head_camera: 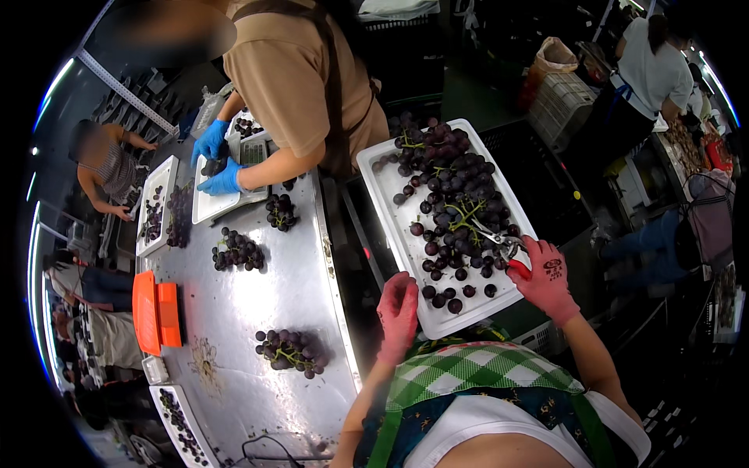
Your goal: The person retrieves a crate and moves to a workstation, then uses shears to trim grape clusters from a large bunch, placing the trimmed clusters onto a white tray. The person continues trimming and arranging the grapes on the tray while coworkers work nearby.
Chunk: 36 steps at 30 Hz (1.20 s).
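Observation:
A white plastic tray (389, 202) lies before me, with dark grape bunches (456, 181) and loose grapes (450, 295) in it. My right hand (541, 275), in a pink glove, holds small metal snips (497, 237) by their handles over the tray's right side; the blades point at green stems. At the tray's near left edge is my left hand (399, 313), gloved in pink, its fingers bent together; whether it grips the rim I cannot tell. On the metal table (281, 304) to the left rest separate grape bunches (292, 351).
A co-worker's blue-gloved hands (219, 178) hold grapes above a white tray on a scale. An orange plastic object (157, 313) stands at the table's far edge. More white trays (161, 245) hold grapes. Dark crates (515, 169) stand beyond my tray. Other people are around.

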Tool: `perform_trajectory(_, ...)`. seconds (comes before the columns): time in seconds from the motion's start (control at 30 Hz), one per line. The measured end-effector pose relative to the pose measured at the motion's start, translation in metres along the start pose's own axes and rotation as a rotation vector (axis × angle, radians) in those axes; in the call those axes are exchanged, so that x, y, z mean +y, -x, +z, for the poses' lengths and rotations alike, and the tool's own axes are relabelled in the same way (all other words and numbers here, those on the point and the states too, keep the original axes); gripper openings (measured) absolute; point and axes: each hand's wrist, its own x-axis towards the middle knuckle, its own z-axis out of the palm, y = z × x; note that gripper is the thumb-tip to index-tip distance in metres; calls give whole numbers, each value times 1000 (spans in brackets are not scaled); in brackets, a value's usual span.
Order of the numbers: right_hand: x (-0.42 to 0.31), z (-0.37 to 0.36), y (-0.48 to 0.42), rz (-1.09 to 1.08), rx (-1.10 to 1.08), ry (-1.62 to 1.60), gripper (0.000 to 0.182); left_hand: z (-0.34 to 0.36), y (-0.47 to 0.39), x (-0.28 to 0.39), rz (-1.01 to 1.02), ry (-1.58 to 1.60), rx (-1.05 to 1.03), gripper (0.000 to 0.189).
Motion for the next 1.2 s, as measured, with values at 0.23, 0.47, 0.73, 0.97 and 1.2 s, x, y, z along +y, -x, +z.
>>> perform_trajectory(0.23, -3, -12, -35, -302, 33, 240, 61, 21, -4, 7, -44, 62, -4, 26)
perform_trajectory(0.47, 2, -10, -57, -362, -21, 347, 58, 26, 0, 4, -110, 40, 53, 30)
perform_trajectory(0.73, 17, -22, -63, -241, -109, 106, 54, 26, -10, -3, -62, 56, 10, 28)
perform_trajectory(0.97, 32, -51, -49, -61, -133, -312, 58, 31, -43, 19, 17, 74, -53, 29)
perform_trajectory(1.2, 2, -105, -35, 281, -492, -1062, 54, 45, -98, 44, 39, 309, -578, 77)
